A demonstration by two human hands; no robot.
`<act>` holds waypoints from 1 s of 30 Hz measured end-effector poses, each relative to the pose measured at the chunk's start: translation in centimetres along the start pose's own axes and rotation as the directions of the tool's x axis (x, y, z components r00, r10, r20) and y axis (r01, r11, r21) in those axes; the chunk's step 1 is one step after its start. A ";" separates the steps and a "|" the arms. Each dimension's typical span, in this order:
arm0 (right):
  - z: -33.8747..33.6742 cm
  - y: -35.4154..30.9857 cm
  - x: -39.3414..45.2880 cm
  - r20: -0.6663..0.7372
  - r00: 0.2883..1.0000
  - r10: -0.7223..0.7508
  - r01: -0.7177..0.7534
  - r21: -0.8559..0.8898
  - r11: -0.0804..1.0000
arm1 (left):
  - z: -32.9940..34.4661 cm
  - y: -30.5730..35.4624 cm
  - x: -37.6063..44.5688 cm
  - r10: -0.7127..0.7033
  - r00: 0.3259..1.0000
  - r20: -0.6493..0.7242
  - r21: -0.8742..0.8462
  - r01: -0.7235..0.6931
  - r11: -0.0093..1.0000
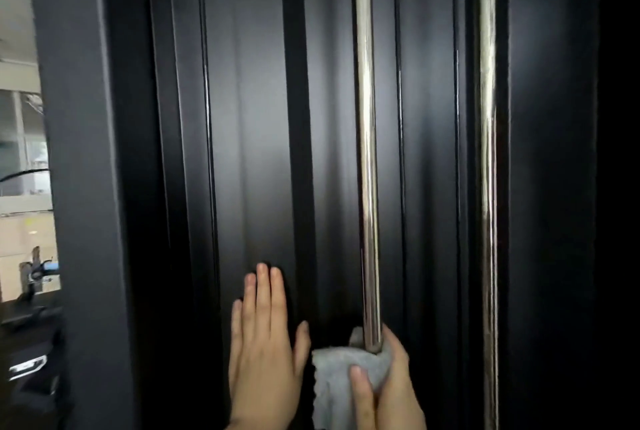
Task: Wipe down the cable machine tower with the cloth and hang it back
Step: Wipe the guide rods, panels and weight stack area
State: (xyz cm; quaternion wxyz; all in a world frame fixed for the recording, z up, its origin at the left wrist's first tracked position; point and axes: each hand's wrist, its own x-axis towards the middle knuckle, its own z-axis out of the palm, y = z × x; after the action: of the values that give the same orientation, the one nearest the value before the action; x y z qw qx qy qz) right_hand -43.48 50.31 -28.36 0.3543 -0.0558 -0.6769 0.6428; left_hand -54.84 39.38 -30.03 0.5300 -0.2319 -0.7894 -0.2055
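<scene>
1. Background: dim gym, black tower [249,117] fills the view; bright floor and blurred gear show past its left post [79,152].
2. Two chrome rods run vertically, top to bottom of frame: near rod [366,152] centre-right, second rod [488,152] further right.
3. Cloth [341,381], grey, bottom centre, wrapped round the low end of the near rod, tail hanging down.
4. Right hand [384,384] grips the cloth round the near rod; thumb in front on the cloth, fingers curled behind it.
5. Left hand [265,343] lies flat on the black panel just left of the cloth, fingers straight and together, pointing up, holding nothing. Looks like a brace.
6. Key relation: the rod's long axis is vertical and nearly all its length lies above the right hand, so the stroke should probably go straight up along it.
7. Right hand is the one on the rod; the second rod is also on its side, well apart from the left hand.
8. Hanging spot for the cloth is not in view.
</scene>
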 end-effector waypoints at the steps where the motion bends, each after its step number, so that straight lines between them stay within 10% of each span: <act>1: -0.1 -1.8 0.4 0.055 0.997 -0.049 0.058 -0.180 0.982 | -0.3 0.2 0.4 -0.018 1.000 0.005 -0.017 0.018 1.000; 7: 1.7 -12.2 3.9 -0.062 0.906 -0.419 0.368 -0.375 0.851 | -3.8 1.9 5.9 -0.098 0.995 0.029 -0.119 0.101 0.988; 14: 0.8 -8.3 -0.5 0.028 0.985 -0.167 0.162 -0.445 0.881 | -5.3 1.7 10.8 -0.115 0.991 0.065 -0.100 0.121 0.988; 21: 2.0 -19.2 6.2 -0.079 0.909 -0.410 0.335 -0.448 0.829 | -5.9 2.2 11.6 -0.155 0.984 0.082 -0.136 0.165 0.977; 30: -0.1 -14.5 4.8 0.058 0.975 -0.213 0.218 -0.404 0.889 | -6.0 3.2 13.0 -0.148 0.988 0.049 -0.119 0.153 0.981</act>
State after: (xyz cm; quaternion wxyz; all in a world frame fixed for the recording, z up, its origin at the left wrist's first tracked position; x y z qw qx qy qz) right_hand -41.47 50.47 -13.22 0.3995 -0.0490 -0.8001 0.4447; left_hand -52.80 40.48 -15.53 0.4818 -0.2075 -0.8011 -0.2882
